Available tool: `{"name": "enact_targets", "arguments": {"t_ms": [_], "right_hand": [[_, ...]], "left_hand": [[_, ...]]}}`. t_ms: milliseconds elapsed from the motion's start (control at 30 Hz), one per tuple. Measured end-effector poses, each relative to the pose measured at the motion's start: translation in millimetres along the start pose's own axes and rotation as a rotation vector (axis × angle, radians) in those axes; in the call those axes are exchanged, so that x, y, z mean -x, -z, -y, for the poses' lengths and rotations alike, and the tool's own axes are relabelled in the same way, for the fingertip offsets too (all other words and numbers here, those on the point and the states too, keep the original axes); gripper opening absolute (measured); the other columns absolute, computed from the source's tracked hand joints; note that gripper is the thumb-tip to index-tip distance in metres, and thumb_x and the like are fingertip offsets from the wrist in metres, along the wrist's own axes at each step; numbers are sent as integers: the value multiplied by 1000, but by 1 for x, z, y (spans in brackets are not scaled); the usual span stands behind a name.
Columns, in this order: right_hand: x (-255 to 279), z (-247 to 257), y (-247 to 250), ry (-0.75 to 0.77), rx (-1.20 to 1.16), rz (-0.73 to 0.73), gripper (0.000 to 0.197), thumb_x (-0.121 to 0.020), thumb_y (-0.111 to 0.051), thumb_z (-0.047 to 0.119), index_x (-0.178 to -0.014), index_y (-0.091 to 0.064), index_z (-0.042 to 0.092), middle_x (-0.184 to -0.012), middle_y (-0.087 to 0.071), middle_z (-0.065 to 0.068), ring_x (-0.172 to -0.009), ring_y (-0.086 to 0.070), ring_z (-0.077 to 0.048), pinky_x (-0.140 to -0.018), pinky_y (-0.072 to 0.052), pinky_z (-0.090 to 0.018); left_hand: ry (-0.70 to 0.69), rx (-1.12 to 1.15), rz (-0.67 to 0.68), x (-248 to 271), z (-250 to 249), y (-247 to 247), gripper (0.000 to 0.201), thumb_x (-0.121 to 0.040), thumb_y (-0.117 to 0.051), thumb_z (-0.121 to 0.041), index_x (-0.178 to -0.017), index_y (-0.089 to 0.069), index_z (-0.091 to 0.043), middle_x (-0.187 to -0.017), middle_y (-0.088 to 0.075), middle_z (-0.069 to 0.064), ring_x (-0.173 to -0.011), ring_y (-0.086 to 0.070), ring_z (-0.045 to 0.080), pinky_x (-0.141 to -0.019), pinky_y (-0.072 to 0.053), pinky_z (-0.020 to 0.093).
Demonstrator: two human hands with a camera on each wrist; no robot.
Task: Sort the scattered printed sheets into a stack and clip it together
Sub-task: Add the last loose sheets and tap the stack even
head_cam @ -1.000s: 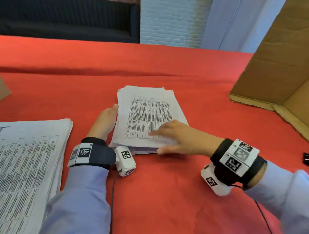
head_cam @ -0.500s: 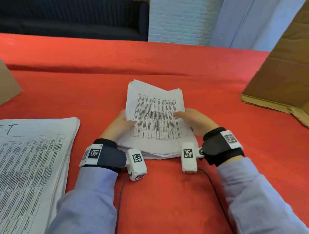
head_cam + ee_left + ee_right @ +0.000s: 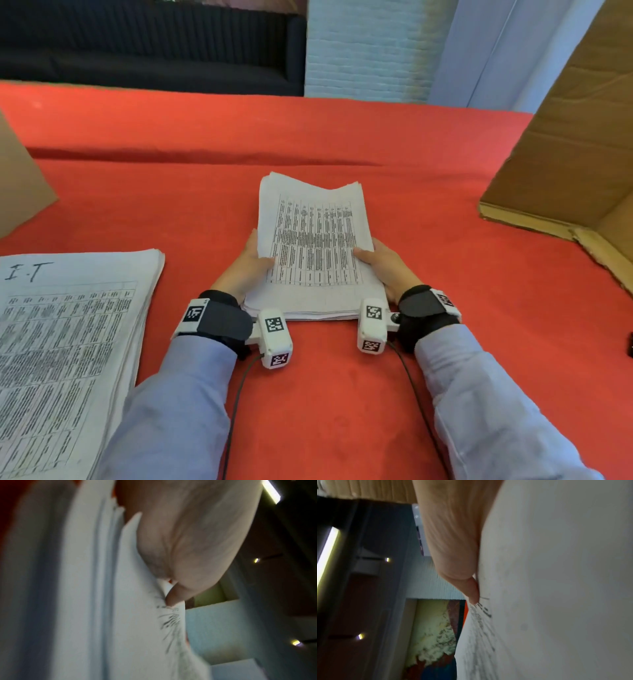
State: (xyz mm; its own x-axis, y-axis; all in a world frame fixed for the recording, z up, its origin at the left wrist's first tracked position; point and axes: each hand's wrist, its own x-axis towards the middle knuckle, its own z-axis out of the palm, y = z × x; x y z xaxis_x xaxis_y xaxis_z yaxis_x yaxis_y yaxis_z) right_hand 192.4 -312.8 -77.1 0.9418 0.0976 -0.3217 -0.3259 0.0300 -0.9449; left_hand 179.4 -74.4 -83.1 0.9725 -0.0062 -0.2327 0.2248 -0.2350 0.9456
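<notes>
— Both grips clamped? Where's the stack?

— Yes: my left hand [image 3: 247,265] and right hand [image 3: 383,265] pinch the stack of printed sheets [image 3: 313,246] by its sides, mid-surface [image 3: 342,394], far end tilted up.

— Risk?

— Uneven far edges; a loose pinch could fan the sheets out.

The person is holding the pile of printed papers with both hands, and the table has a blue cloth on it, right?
Almost. Both the left hand and the right hand do hold the stack of white printed sheets, one on each side. But the tablecloth is red, not blue, as the head view shows.
</notes>
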Motion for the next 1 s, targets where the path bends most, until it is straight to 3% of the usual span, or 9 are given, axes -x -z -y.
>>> {"name": "enact_targets", "arguments": {"t_ms": [167, 300, 400, 467, 567, 633, 700, 833, 1000], "right_hand": [[28, 25, -3, 64, 58, 67, 53, -96, -46, -4, -144, -33, 15, -121, -61, -13, -109, -61, -34, -96, -49, -52], [49, 76, -6, 309, 132, 137, 53, -95, -47, -5, -142, -36, 15, -133, -57, -13, -121, -57, -31, -106, -42, -50], [69, 120, -24, 554, 160, 120, 43, -99, -43, -1, -140, -37, 12, -136, -55, -10, -123, -55, -25, -104, -45, -40], [77, 141, -23, 679, 164, 94, 41, -99, -43, 1, -140, -39, 7, -133, -56, -8, -121, -56, -21, -103, -47, -33], [82, 153, -12, 734, 200, 112, 43, -96, -54, 10, -137, -44, 5, -129, -61, -5, -117, -60, -15, -97, -50, -29], [85, 147, -11, 709, 154, 148, 50, -86, -67, 24, -130, -53, 4, -119, -65, -4, -107, -63, -14, -95, -51, -31], [85, 135, -15, 684, 158, 156, 48, -78, -74, 31, -119, -63, 8, -113, -69, -5, -103, -63, -16, -98, -50, -38], [88, 129, -43, 710, 73, -82, 36, -84, -70, 24, -103, -65, -6, -108, -67, -29, -88, -56, -17, -88, -50, -56], [105, 160, -64, 836, -78, -92, 25, -87, -67, 19, -91, -65, -5, -86, -64, -10, -80, -57, -20, -75, -49, -39]], "left_hand": [[-23, 144, -264, 25, -21, 6, 36, -82, -35, 7, -88, -64, -14, -98, -65, 11, -91, -59, 25, -79, -46, 35], [-288, 159, -414, 46, -79, 16, 33, -91, -31, 0, -120, -47, 3, -118, -56, 24, -109, -54, 33, -89, -45, 39], [-595, 251, -569, 73, -135, 15, 18, -96, -30, -2, -97, -47, -9, -80, -50, 7, -65, -47, -7, -62, -38, 10], [-710, 251, -603, 88, -163, 17, 32, -100, -30, -5, -77, -34, -27, -71, -31, -13, -53, -39, -13, -56, -32, 5], [-758, 231, -572, 91, -169, 28, 18, -102, -31, -23, -90, -43, -29, -88, -44, -21, -74, -45, -27, -74, -35, 1], [-732, 192, -575, 85, -156, 34, 40, -95, -33, -43, -116, -49, -12, -112, -58, -6, -104, -54, -4, -93, -40, 23], [-717, 165, -598, 80, -137, 31, 52, -89, -39, -52, -116, -49, -9, -106, -59, -4, -98, -54, 13, -89, -40, 36], [-747, 94, -706, 81, -134, 6, 33, -98, -38, -14, -125, -44, 4, -90, -54, 2, -74, -46, 7, -70, -32, 22], [-1000, -5, -760, 98, -167, -8, 21, -94, -33, -4, -111, -43, 4, -84, -51, -3, -69, -44, 7, -63, -35, 24]]}}
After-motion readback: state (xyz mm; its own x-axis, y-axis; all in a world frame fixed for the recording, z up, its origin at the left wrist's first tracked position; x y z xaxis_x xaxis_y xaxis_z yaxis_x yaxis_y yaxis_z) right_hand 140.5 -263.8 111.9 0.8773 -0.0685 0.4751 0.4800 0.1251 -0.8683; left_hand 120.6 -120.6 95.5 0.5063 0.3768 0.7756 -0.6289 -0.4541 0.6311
